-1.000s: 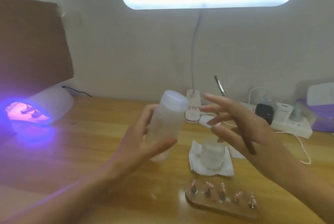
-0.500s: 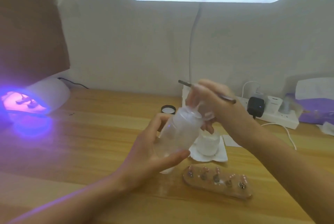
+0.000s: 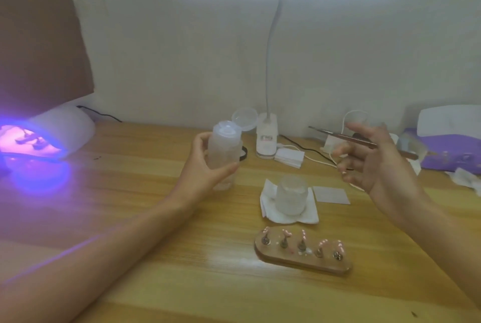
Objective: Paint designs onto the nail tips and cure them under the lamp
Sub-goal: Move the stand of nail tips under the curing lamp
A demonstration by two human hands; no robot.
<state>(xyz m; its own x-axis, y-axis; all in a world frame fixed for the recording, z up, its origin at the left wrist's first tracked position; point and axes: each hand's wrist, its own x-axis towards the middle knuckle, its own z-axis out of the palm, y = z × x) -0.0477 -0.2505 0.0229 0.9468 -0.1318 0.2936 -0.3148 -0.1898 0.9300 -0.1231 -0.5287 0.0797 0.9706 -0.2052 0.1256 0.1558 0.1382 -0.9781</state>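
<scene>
Open now, shut a second ago: the flip cap [image 3: 244, 119] of the bottle [image 3: 223, 156], hinged back toward the wall, spout bare. Grips the bottle upright with the left hand [image 3: 205, 169], thumb and fingers curled round its body. Draws the right hand [image 3: 369, 163] off to the right, fingers loosely curled, holding the brush [image 3: 341, 137] across them. Looks like brush cleaning before more painting. Lies nearly level, long axis left to right, thin end pointing left. Stands untouched near the front edge: the wooden holder [image 3: 299, 260] with five nail tips [image 3: 302, 235], also lengthwise left to right.
</scene>
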